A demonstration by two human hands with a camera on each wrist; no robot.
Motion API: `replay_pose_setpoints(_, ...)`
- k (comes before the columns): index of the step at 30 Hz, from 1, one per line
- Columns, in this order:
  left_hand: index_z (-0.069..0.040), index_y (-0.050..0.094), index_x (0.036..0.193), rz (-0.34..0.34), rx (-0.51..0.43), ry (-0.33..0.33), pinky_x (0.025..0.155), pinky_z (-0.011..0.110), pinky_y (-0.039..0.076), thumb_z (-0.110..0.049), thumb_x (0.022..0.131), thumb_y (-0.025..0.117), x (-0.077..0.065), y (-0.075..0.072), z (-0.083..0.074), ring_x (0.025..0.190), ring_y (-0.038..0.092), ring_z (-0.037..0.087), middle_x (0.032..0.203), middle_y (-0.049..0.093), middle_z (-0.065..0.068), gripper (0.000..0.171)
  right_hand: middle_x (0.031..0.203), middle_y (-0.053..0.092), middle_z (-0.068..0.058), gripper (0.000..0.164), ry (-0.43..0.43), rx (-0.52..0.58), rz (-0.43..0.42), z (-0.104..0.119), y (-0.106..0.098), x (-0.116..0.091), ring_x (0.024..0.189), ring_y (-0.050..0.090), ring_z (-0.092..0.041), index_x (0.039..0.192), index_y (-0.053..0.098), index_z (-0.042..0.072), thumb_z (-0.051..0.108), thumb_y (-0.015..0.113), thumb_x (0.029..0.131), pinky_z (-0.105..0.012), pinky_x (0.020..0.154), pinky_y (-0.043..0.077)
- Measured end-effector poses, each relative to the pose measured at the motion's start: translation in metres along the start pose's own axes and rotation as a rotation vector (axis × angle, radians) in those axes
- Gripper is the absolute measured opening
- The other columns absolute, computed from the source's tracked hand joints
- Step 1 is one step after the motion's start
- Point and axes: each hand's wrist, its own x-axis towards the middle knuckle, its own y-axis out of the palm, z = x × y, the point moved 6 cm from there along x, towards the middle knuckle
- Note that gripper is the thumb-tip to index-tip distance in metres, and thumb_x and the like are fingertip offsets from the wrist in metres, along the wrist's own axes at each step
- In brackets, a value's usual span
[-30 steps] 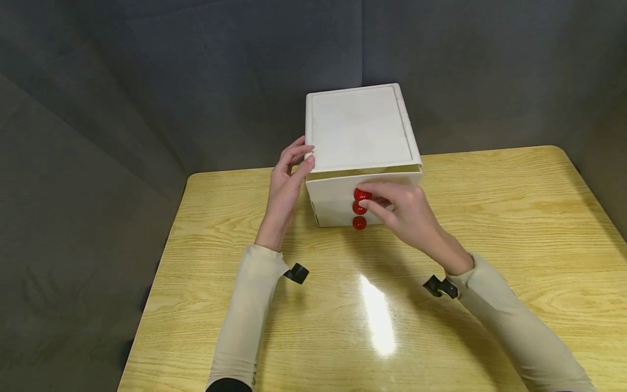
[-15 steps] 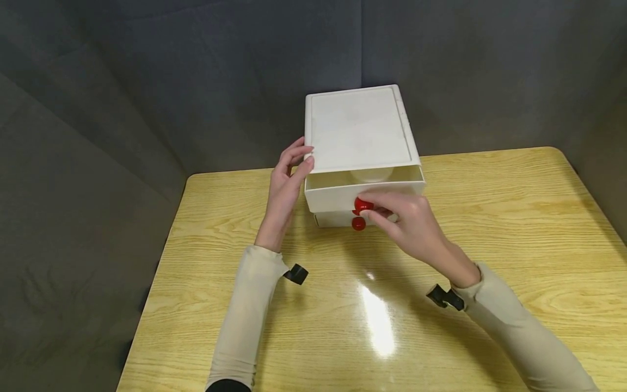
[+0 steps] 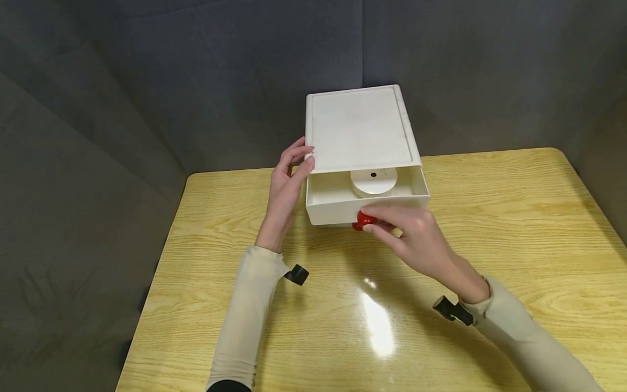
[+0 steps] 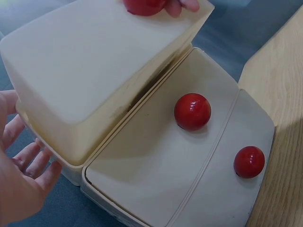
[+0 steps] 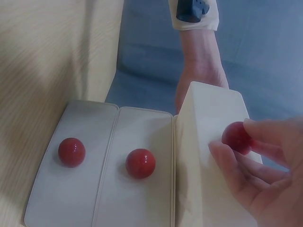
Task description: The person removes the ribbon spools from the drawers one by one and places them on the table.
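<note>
A white drawer cabinet (image 3: 361,128) stands at the back of the table, its top drawer (image 3: 334,213) pulled partway out. My right hand (image 3: 421,239) pinches that drawer's red round knob (image 5: 236,137) between thumb and fingers. Against the cabinet's left side rests my left hand (image 3: 284,190), its thumb at the top's front corner and its fingers extended. Inside the drawer lies a round white disc-shaped thing (image 3: 373,181) with a dark hole in its middle. Below, the left wrist view shows two closed drawers with a middle knob (image 4: 192,111) and a bottom knob (image 4: 249,162).
The wooden table (image 3: 220,218) extends to both sides and in front of the cabinet. A dark cloth (image 3: 245,81) hangs behind it. Each sleeve carries a small black device, one on the left wrist (image 3: 296,274) and one on the right (image 3: 452,311).
My right hand has drawn the top drawer out toward me, from a narrow gap to partway open, and the round white thing has come into view. My left hand stays in place.
</note>
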Motion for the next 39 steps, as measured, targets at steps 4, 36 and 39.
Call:
replay_pose_setpoints(4,0.001,0.065,0.13,-0.005,-0.001,0.001,0.105,0.032,0.04,-0.017,0.101,0.065,0.001,0.0,0.001,0.128,0.05,0.016,0.152,0.05,-0.005,0.034,0.103,0.077,-0.016,0.024,-0.021,0.01,0.002,0.005,-0.001,-0.004,0.071,0.073,-0.017,0.11,0.077,-0.005,0.002,0.078,0.088,-0.024,0.062,0.058)
replay_pose_setpoints(36,0.002,0.065,0.129,-0.025,0.014,0.023,0.111,0.036,0.035,-0.016,0.101,0.065,0.001,0.0,0.002,0.129,0.05,0.016,0.151,0.051,-0.003,0.033,0.096,0.078,-0.013,0.048,-0.053,-0.02,0.017,0.031,0.0,-0.024,0.077,0.076,-0.023,0.105,0.078,-0.004,0.037,0.052,0.109,-0.028,0.065,0.06)
replay_pose_setpoints(39,0.002,0.065,0.129,-0.025,0.012,0.019,0.111,0.037,0.035,-0.016,0.101,0.065,0.001,0.0,0.002,0.13,0.05,0.016,0.152,0.051,-0.004,0.034,0.095,0.078,-0.013,0.048,-0.045,-0.009,0.018,0.03,0.0,-0.025,0.074,0.075,-0.02,0.105,0.078,-0.004,0.037,0.053,0.109,-0.027,0.063,0.059)
